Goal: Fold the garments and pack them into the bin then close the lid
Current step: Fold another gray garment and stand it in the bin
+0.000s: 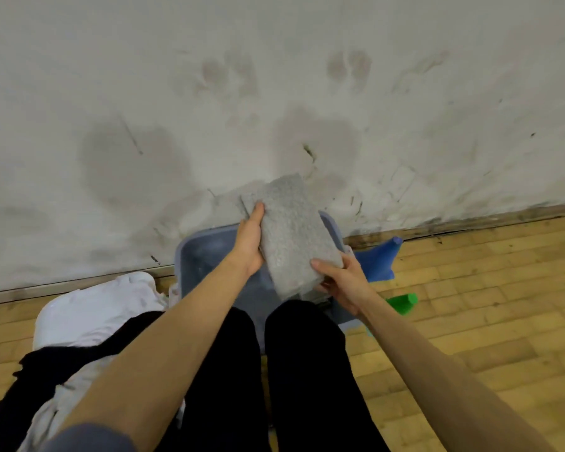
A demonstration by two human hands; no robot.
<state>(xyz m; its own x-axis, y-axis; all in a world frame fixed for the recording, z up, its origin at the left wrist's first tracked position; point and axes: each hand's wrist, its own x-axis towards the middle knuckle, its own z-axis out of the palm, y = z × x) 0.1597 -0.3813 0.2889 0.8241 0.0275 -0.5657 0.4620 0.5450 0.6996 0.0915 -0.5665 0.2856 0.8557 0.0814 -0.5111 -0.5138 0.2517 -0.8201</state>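
Over a translucent blue plastic bin [190, 256], left hand [247, 243] and right hand [346, 282] are gripping a folded grey fleece garment [291, 236], white and black clothes [88, 321] still waiting unfolded

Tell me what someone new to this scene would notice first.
The folded grey garment at centre, gripped by the left hand and right hand above the open blue bin by the wall. Next, the heap of white and black clothes on the floor, lower left.
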